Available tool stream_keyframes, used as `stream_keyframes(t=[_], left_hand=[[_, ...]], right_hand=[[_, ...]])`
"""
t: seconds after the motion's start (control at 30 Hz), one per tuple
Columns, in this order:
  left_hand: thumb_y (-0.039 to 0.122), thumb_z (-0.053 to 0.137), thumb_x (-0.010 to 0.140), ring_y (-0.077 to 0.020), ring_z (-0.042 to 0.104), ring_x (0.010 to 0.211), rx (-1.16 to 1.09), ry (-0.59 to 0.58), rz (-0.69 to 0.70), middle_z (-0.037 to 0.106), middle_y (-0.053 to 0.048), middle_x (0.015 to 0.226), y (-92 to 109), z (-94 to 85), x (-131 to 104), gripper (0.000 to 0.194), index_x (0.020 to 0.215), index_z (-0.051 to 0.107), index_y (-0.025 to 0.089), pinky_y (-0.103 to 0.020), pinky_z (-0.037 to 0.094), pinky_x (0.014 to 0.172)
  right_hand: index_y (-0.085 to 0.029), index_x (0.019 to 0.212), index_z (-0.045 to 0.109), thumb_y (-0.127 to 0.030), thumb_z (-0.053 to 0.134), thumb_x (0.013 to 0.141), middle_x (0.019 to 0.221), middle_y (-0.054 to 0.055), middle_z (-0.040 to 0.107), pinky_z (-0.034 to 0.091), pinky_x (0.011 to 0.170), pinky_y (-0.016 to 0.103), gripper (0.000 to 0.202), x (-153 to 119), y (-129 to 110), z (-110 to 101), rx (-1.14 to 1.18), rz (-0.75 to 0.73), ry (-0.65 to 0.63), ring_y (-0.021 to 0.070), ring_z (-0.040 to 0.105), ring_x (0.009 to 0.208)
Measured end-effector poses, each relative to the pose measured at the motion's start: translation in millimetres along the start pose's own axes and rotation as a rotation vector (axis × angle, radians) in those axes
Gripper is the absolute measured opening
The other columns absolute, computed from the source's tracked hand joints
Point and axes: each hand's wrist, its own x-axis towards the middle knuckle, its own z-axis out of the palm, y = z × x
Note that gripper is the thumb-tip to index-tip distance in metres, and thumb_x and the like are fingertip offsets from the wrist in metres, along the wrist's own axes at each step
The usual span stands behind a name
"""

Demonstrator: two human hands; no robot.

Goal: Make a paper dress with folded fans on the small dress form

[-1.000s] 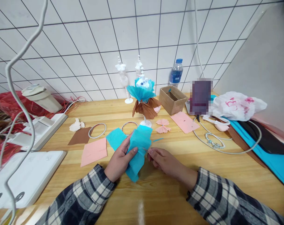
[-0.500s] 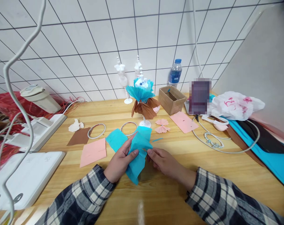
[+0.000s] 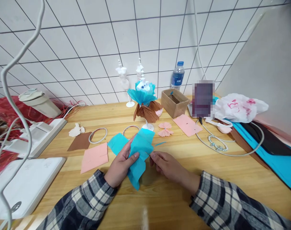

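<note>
Wooden table (image 3: 208, 179) carries everything, with craft bits spread across the far half, so the near middle is free for handwork. White boxes (image 3: 27, 179) sit at the left edge, a white plastic bag (image 3: 239, 107) at the right, a cardboard box (image 3: 174, 103) and water bottle (image 3: 177, 75) back by the tiled wall. A small mannequin stand (image 3: 143, 105) wearing a blue and brown paper skirt stands upright just behind the hands, likely as a model. Blue tissue paper (image 3: 138, 153) is lifted slightly off the table, near centre, between both hands. Left hand (image 3: 120, 161) is clamped on it, thumb on top and fingers beneath, holding the folds steady. Right hand (image 3: 166, 163) touches the paper's right edge, fingertips pinched on something thin, maybe a needle; too small to tell. Pink paper sheet (image 3: 94, 157) lies flat just left of the left hand, two metal rings (image 3: 98, 135) beyond it.
</note>
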Motion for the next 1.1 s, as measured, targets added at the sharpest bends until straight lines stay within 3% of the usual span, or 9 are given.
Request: stream_keyframes(t=[0.3,0.47,0.7,1.1], left_hand=[[0.030,0.068,0.085,-0.0264,0.046,0.134,-0.004,-0.042,-0.033,0.050,-0.005,0.147,-2.1,-2.4,0.9,0.076,0.151,0.030,0.030,-0.038,0.033,0.116],[0.029,0.068,0.085,-0.0262,0.049,0.132,-0.017,-0.038,-0.048,0.051,-0.005,0.146,-3.2,-3.9,1.7,0.076,0.151,0.029,0.031,-0.037,0.039,0.112],[0.032,0.069,0.084,-0.0282,0.051,0.130,0.065,-0.079,-0.021,0.052,-0.007,0.145,-1.2,-1.3,-0.5,0.076,0.150,0.033,0.028,-0.036,0.045,0.106],[0.037,0.068,0.084,-0.0277,0.054,0.127,0.152,-0.106,-0.013,0.056,-0.009,0.141,1.3,3.6,-3.6,0.074,0.149,0.035,0.024,-0.037,0.045,0.106]], right_hand=[[-0.018,0.074,0.052,-0.072,0.034,0.089,0.057,-0.004,0.043,0.031,0.052,0.025,0.059,1.9,1.5,-0.5,-0.037,-0.046,-0.018,0.0109,0.041,0.054],[-0.017,0.079,0.056,-0.068,0.035,0.092,0.061,-0.004,0.045,0.033,0.053,0.024,0.056,0.2,2.0,-0.3,-0.084,-0.048,-0.003,0.0109,0.042,0.056],[-0.017,0.087,0.060,-0.060,0.037,0.095,0.079,0.001,0.059,0.037,0.060,0.025,0.049,-0.8,-1.8,0.0,-0.078,-0.134,-0.013,0.0112,0.047,0.063],[-0.018,0.080,0.057,-0.058,0.042,0.094,0.069,-0.002,0.051,0.035,0.060,0.024,0.045,-0.1,-5.9,-0.3,-0.003,-0.168,-0.046,0.0109,0.041,0.061]])
